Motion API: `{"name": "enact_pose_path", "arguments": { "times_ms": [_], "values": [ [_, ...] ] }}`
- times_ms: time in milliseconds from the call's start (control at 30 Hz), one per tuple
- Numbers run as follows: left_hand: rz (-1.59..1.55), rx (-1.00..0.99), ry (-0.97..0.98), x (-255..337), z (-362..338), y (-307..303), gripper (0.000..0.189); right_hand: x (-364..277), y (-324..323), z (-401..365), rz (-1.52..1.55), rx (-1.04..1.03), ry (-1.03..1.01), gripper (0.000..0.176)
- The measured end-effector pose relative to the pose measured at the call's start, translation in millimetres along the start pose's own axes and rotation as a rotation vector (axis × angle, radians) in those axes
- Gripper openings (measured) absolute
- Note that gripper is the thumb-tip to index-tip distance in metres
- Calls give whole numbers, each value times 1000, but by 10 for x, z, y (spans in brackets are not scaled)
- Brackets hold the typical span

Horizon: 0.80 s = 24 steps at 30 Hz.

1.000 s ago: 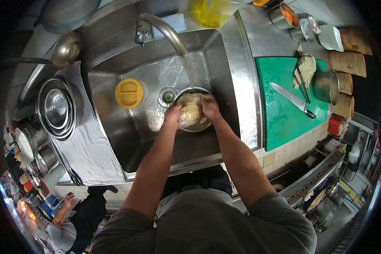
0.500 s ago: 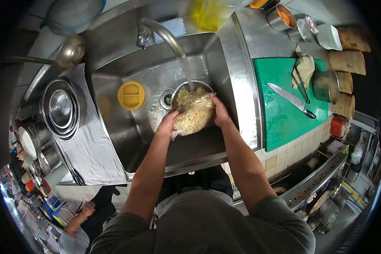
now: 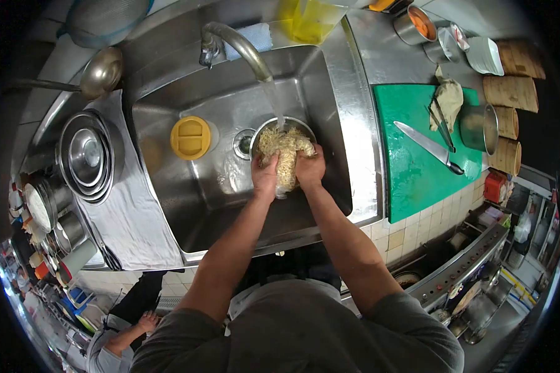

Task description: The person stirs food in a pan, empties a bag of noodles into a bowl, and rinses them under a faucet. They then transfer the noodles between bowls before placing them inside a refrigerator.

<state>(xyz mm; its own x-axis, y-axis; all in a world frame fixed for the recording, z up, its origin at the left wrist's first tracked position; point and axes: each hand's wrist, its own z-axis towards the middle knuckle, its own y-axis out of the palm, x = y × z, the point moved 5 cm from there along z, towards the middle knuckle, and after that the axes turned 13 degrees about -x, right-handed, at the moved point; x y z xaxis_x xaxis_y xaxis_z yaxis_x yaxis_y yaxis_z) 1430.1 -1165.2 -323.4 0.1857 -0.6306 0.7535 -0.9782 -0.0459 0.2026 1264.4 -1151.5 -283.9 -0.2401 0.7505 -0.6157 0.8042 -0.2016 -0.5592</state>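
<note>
Between my two hands is a clear plastic bag of noodles (image 3: 286, 169), squeezed from both sides. My left hand (image 3: 266, 176) grips its left side, and my right hand (image 3: 311, 166) grips its right side. The far end of the bag lies over a round metal bowl (image 3: 312, 129) in the sink, where pale, curly noodles (image 3: 269, 138) show inside. Water runs from the curved faucet (image 3: 246, 51) into the bowl. My fingers are partly hidden behind the bag.
A yellow round lid (image 3: 191, 138) lies in the sink (image 3: 230, 99), left of the drain (image 3: 243, 143). On the right, a green cutting board (image 3: 410, 180) bears a knife (image 3: 424, 143), tongs (image 3: 443, 127) and a cloth. Nested metal bowls (image 3: 86, 155) stand left. Another person (image 3: 115, 348) is at lower left.
My hands have come closer together, squeezing the bag narrower. More noodles now show in the bowl. The other person's arm at lower left has shifted.
</note>
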Motion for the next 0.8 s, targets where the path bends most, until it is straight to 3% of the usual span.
{"name": "enact_pose_path", "arguments": {
  "times_ms": [67,133,167,200,267,333,400,467,533,600,700,767,800],
  "values": [
    [79,37,14,-33,38,-13,57,20,17,32,-48,-39,5,57],
    [-113,-43,-42,-386,284,-199,51,-25,-4,-35,-101,-130,-38,58],
    [-145,-132,-209,-259,237,-178,46,-59,-25,-13,-153,-206,-84,59],
    [-148,-140,-206,-57,217,-201,46,68,-22,100,-154,-198,-86,59],
    [-310,-538,-533,36,77,-145,49,535,110,336,117,-203,-168,54],
    [-139,-584,-522,280,-38,-226,59,361,-58,262,16,-239,-119,61],
    [-109,-759,-397,304,-70,-265,72,328,-68,251,240,-456,-63,69],
    [-164,-751,-412,295,-63,-272,77,265,-99,205,351,-560,-31,73],
    [122,-708,-352,254,-5,-274,77,177,-121,169,103,-639,-39,70],
    [103,-651,-288,174,25,-205,70,93,-173,140,91,-608,-19,68],
    [26,-361,-215,214,29,-122,33,138,-107,150,187,-598,-18,64],
    [173,-253,-192,-77,232,-208,28,146,-53,116,290,-614,-32,62],
    [323,-142,-166,-156,308,-277,25,92,-39,86,66,-477,-80,61]
  ]
}}
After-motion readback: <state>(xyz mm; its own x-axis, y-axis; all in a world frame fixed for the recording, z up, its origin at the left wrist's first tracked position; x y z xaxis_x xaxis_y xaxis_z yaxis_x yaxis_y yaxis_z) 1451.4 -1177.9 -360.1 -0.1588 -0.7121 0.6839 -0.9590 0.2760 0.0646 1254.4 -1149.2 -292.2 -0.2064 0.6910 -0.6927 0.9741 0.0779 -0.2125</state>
